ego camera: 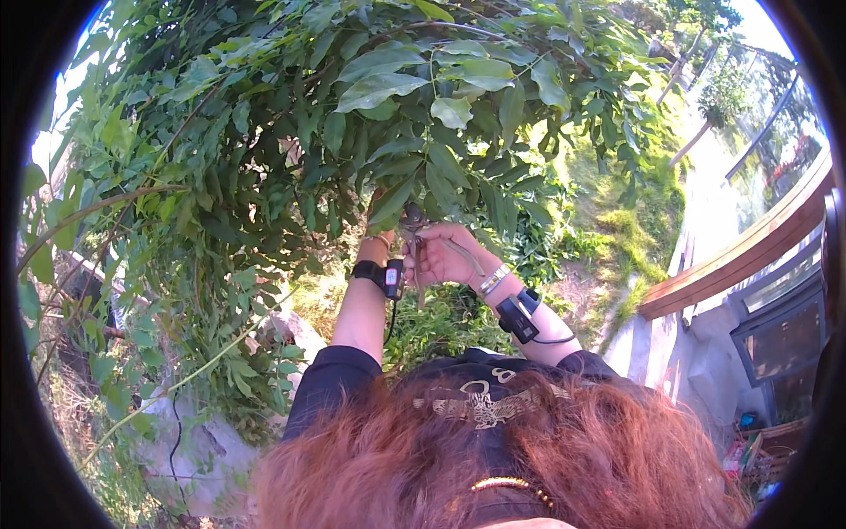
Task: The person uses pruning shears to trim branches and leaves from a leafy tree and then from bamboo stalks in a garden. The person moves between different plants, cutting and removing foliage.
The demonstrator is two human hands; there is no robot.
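Note:
My right hand (439,254) grips a pair of pruning shears (414,228), whose dark head points up into the leaves. One handle slants out past my right wrist and the other hangs down by the fingers. Close beside it, my left hand (387,234) reaches up into the foliage. Leaves cover most of that hand, so its fingers and anything in them are hidden. A leafy branch (433,142) with broad green leaflets droops directly over both hands.
Dense climbing foliage (231,132) fills the upper left. A thin pale green stem (218,357) crosses the lower left, above a grey rock (198,456). To the right are a grassy strip (628,231), a wooden beam (733,258) and a dark-framed window (783,337).

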